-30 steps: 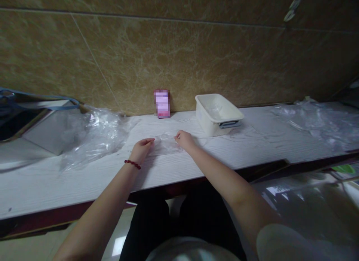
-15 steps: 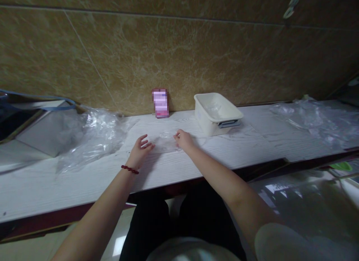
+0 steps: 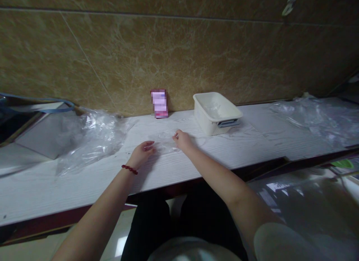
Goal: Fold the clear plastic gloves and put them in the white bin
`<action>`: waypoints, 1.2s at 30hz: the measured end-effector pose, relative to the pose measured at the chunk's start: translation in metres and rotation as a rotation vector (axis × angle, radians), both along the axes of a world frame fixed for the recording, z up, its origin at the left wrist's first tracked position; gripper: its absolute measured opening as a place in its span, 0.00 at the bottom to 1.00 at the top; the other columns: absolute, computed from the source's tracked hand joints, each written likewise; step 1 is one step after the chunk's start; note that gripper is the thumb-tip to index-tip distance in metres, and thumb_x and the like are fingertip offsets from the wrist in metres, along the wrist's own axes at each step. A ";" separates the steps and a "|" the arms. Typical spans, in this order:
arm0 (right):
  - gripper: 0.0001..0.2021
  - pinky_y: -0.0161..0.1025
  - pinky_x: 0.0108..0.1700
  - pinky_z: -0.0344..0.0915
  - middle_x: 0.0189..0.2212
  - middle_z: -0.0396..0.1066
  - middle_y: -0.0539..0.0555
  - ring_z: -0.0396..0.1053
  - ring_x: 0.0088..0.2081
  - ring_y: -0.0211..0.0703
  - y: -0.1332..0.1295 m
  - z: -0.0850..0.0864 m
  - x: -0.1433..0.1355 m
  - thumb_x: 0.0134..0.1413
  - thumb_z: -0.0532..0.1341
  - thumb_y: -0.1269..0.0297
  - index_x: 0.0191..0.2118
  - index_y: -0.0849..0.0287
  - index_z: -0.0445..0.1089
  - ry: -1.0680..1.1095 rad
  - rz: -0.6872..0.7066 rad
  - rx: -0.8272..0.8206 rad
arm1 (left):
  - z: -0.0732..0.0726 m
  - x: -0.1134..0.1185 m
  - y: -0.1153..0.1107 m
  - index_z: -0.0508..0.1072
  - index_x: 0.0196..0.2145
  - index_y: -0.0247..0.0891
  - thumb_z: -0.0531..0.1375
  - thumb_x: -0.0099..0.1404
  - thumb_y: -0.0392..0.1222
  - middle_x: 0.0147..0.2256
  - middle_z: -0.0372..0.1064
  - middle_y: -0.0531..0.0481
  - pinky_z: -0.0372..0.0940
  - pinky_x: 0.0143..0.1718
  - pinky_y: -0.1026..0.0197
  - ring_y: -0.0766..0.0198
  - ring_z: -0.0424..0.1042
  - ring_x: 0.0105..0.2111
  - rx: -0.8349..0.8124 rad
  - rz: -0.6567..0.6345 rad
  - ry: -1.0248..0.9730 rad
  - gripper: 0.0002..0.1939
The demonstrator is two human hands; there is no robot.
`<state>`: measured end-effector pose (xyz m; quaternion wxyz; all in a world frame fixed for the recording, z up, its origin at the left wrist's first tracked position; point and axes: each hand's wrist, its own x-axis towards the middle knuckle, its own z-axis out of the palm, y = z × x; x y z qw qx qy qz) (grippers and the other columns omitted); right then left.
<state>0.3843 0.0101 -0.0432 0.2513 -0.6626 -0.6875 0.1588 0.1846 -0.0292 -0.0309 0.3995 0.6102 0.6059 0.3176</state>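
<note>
A small clear plastic bag [image 3: 165, 142] lies on the white wood-grain table [image 3: 168, 169] between my hands. My right hand [image 3: 181, 139] pinches the bag's right edge, thumb and forefinger together. At the bag's left edge is my left hand [image 3: 142, 153], with a red bead bracelet [image 3: 129, 169] on the wrist. Its fingers are curled toward the thumb, and the bag's edge is between them. A cream plastic bin [image 3: 206, 120] stands beyond my right hand with some clear plastic inside.
A phone [image 3: 159, 103] leans on the marble wall. Crumpled clear plastic [image 3: 97, 131] lies at the left beside a white box [image 3: 42, 135]. More clear plastic sheets [image 3: 316, 117] spread over the table's right part. The table's front edge runs above my lap.
The spread fingers of my left hand have drawn together at the bag's left edge. My right hand still pinches the bag, nearly in the same place.
</note>
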 end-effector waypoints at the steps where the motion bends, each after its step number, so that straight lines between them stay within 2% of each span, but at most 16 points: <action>1: 0.06 0.30 0.30 0.56 0.27 0.69 0.49 0.65 0.29 0.35 0.000 0.001 0.000 0.50 0.56 0.61 0.34 0.56 0.62 -0.024 0.002 0.015 | 0.000 -0.001 0.001 0.67 0.43 0.34 0.60 0.48 0.46 0.33 0.70 0.44 0.62 0.35 0.60 0.61 0.70 0.32 -0.012 0.010 0.030 0.25; 4: 0.09 0.31 0.31 0.56 0.29 0.69 0.50 0.65 0.31 0.36 -0.001 0.003 0.000 0.48 0.58 0.63 0.37 0.56 0.61 -0.066 -0.002 0.009 | 0.001 -0.002 0.005 0.68 0.43 0.32 0.61 0.45 0.45 0.30 0.71 0.45 0.62 0.32 0.62 0.62 0.70 0.30 -0.058 0.072 0.051 0.26; 7: 0.13 0.31 0.32 0.56 0.30 0.69 0.51 0.65 0.32 0.36 -0.002 0.006 -0.001 0.47 0.59 0.63 0.41 0.56 0.59 -0.072 -0.002 -0.019 | -0.001 -0.003 0.007 0.69 0.42 0.31 0.63 0.41 0.44 0.29 0.72 0.46 0.62 0.30 0.63 0.63 0.69 0.28 -0.106 0.117 -0.018 0.28; 12: 0.18 0.33 0.33 0.57 0.33 0.68 0.53 0.66 0.35 0.39 -0.003 0.009 -0.001 0.46 0.59 0.60 0.44 0.56 0.56 -0.103 -0.034 -0.075 | 0.001 -0.006 0.008 0.70 0.39 0.31 0.62 0.41 0.43 0.27 0.71 0.47 0.61 0.28 0.64 0.64 0.68 0.26 -0.111 0.123 -0.032 0.25; 15: 0.19 0.33 0.34 0.57 0.34 0.68 0.54 0.66 0.36 0.40 -0.003 0.009 0.000 0.46 0.60 0.58 0.44 0.56 0.56 -0.111 -0.033 -0.071 | 0.011 -0.005 0.009 0.70 0.39 0.32 0.57 0.47 0.45 0.27 0.70 0.47 0.61 0.27 0.63 0.62 0.68 0.26 -0.090 0.103 0.154 0.21; 19: 0.20 0.33 0.34 0.57 0.34 0.69 0.53 0.66 0.37 0.40 -0.003 0.009 -0.001 0.45 0.60 0.57 0.44 0.56 0.57 -0.110 -0.023 -0.073 | 0.024 0.001 0.011 0.70 0.38 0.34 0.51 0.53 0.44 0.34 0.69 0.43 0.61 0.33 0.61 0.59 0.69 0.33 0.076 0.098 0.500 0.17; 21: 0.20 0.33 0.34 0.57 0.35 0.68 0.54 0.66 0.37 0.40 -0.002 0.009 -0.001 0.45 0.60 0.57 0.43 0.56 0.57 -0.109 -0.030 -0.084 | 0.025 0.008 0.012 0.68 0.41 0.33 0.51 0.54 0.44 0.37 0.67 0.39 0.60 0.38 0.57 0.54 0.68 0.37 0.119 0.118 0.654 0.18; 24: 0.19 0.33 0.34 0.57 0.36 0.68 0.54 0.66 0.37 0.40 -0.001 0.008 0.000 0.45 0.60 0.58 0.42 0.56 0.58 -0.104 -0.035 -0.079 | 0.018 0.020 0.009 0.65 0.46 0.30 0.50 0.56 0.45 0.39 0.65 0.33 0.58 0.42 0.51 0.49 0.66 0.41 0.140 0.116 0.799 0.22; 27: 0.18 0.32 0.32 0.56 0.35 0.69 0.54 0.66 0.36 0.40 -0.001 0.006 0.001 0.45 0.60 0.58 0.42 0.56 0.58 -0.095 -0.033 -0.066 | 0.008 0.029 0.006 0.62 0.48 0.28 0.50 0.57 0.44 0.40 0.64 0.34 0.56 0.45 0.53 0.50 0.63 0.45 0.190 0.046 0.779 0.23; 30: 0.17 0.32 0.32 0.56 0.33 0.69 0.53 0.67 0.34 0.39 -0.001 0.005 0.002 0.45 0.60 0.59 0.41 0.57 0.58 -0.088 -0.021 -0.056 | 0.003 0.032 0.006 0.60 0.49 0.26 0.51 0.55 0.38 0.44 0.61 0.34 0.55 0.48 0.57 0.54 0.59 0.48 0.256 0.043 0.708 0.23; 36: 0.16 0.33 0.34 0.58 0.34 0.68 0.55 0.66 0.36 0.40 -0.003 0.009 0.003 0.46 0.59 0.61 0.42 0.58 0.58 -0.094 -0.027 -0.071 | -0.001 0.027 0.014 0.62 0.47 0.25 0.52 0.53 0.33 0.45 0.60 0.34 0.54 0.49 0.59 0.56 0.60 0.47 0.300 0.045 0.646 0.22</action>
